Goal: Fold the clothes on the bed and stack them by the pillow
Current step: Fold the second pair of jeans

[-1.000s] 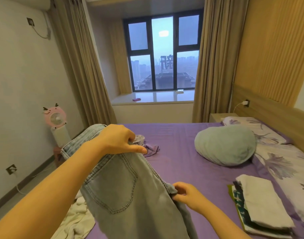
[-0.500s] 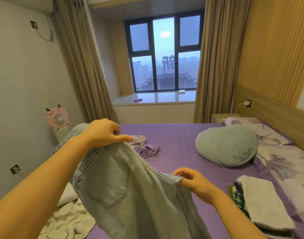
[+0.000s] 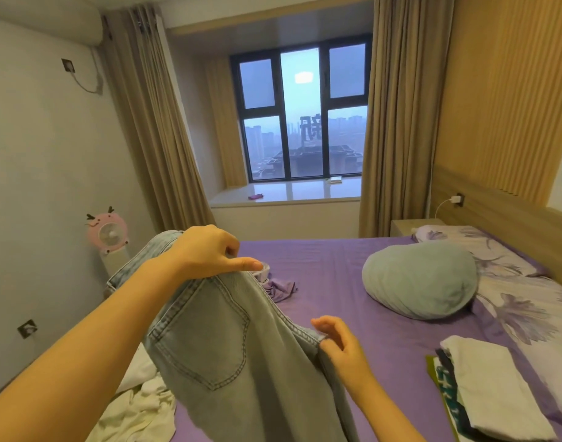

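Jeans [image 3: 228, 355] hang over the bed's [image 3: 337, 269] near edge; our right hand [image 3: 340, 344] pinches the waistband loosely, fingers spread, while our left hand [image 3: 209, 252] grips farther up. We should even the seams before folding.

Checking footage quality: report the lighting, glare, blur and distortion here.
Head view: dim, cool daylight from the window, with a lamp's glare on its glass; wide-angle bending of the curtains; right hand fingertips slightly blurred; jeans stitching sharp.
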